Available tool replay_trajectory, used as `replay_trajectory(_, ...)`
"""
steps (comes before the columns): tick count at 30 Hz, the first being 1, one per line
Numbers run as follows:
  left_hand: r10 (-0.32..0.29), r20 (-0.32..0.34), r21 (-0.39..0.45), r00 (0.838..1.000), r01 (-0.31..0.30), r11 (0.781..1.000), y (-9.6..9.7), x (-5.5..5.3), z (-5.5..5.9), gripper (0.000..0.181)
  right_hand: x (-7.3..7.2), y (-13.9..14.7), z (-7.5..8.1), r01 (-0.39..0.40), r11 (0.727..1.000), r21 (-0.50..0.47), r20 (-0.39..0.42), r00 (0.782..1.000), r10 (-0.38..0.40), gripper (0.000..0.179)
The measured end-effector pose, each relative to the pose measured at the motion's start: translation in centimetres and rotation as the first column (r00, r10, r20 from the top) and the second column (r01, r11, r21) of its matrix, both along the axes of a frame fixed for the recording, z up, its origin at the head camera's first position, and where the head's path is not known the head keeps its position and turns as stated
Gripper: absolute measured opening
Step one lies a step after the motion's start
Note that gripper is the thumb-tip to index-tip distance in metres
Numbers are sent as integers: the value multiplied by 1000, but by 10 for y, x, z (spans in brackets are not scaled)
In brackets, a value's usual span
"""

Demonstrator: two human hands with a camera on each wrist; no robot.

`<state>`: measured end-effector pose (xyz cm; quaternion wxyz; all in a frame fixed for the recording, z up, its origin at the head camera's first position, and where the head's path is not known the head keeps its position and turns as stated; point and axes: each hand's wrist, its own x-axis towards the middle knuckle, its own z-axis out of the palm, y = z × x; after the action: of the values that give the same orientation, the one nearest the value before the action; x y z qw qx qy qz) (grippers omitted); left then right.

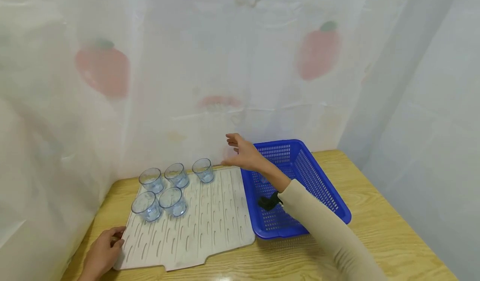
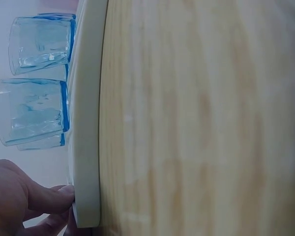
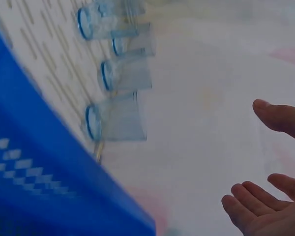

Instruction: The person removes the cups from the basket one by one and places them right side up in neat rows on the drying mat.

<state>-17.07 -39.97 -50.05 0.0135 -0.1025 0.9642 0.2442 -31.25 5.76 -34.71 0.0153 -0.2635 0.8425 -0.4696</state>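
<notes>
Several clear bluish glasses (image 1: 174,201) stand upright on the left and back part of a pale slotted drying mat (image 1: 210,231). My left hand (image 1: 103,249) is at the mat's near left corner. In the left wrist view, its thumb (image 2: 59,195) and fingers pinch the mat's thick edge (image 2: 88,162). My right hand (image 1: 245,152) is raised over the far left rim of a blue plastic basket (image 1: 249,206), holding nothing. Its fingers (image 3: 248,204) and thumb are spread apart in the right wrist view. The nearest glass (image 3: 119,118) is the one at the mat's back edge, left of this hand.
Inside the basket lies a small dark object (image 1: 268,202), partly behind the right sleeve (image 1: 322,227). The mat and basket sit side by side on a wooden table (image 1: 393,231). A whitish sheet printed with strawberries (image 1: 210,56) hangs behind and along the sides.
</notes>
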Motion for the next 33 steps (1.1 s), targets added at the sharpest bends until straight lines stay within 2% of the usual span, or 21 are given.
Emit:
replay_trajectory(5,-13,-12,-8,1000,13,1000,-2,1,-1,40,-7,26,-4,48,999,10,7,999,-48,93)
replay_trajectory(10,-18,-20,-13,1000,18,1000,-3,-1,-1,40,-19,52,-15,95,995,17,12,995,-96,94)
replay_trajectory(18,-41,-11,-25,999,41,999,-3,-3,1,41,-31,89,-38,213,969,123,-9,977,-213,90)
replay_trajectory(24,-82,-18,-57,996,81,995,-4,-3,2,48,-35,104,-53,216,957,197,0,976,-220,91)
replay_trajectory(29,-105,27,-67,994,107,992,-4,-4,1,54,-38,114,-67,188,949,254,56,976,-208,97)
replay_trajectory(33,-134,60,-40,989,136,990,-5,-6,2,60,-40,120,-76,172,953,250,98,975,-202,100)
